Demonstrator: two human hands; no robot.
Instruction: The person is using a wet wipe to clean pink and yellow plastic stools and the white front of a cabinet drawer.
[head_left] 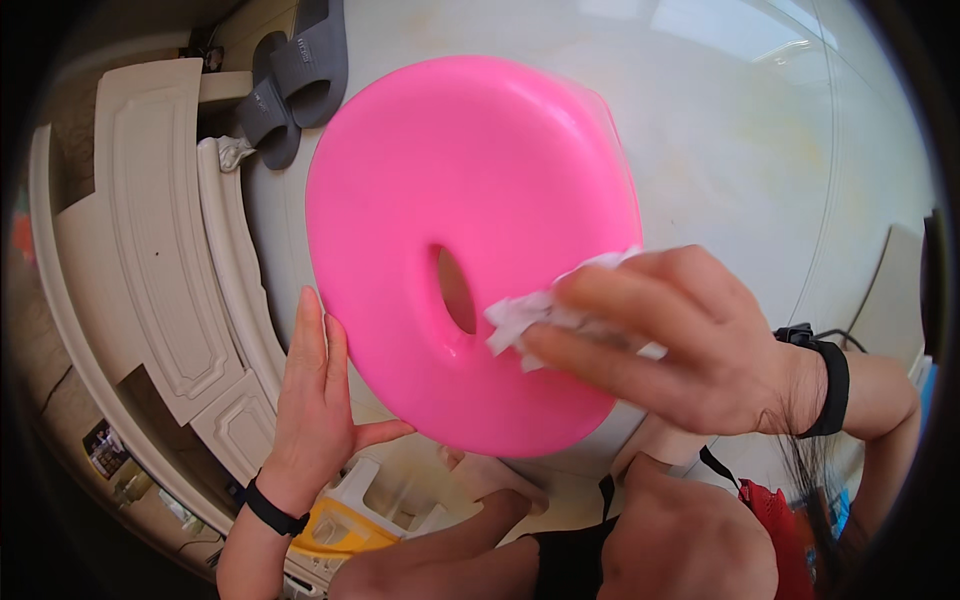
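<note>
A round pink plastic stool [400, 190] fills the middle of the view, its smooth seat facing me, with a slot-shaped hole at its centre. Against the seat's lower left edge rests my left hand [322, 395], fingers stretched along the rim and thumb reaching under it. My right hand [670, 340] is closed around a crumpled white tissue [522, 318], which lies over the seat just right of the hole. Slight motion blur softens the right fingers. The stool's legs are hidden beneath the seat.
Grey slippers [308, 62] lie at the upper left beside a cream cabinet [160, 230] with panelled fronts. Below my left hand is a yellow and white plastic object [345, 525]. Pale glossy floor tiles [730, 150] stretch to the right. Something red [770, 520] sits by my leg.
</note>
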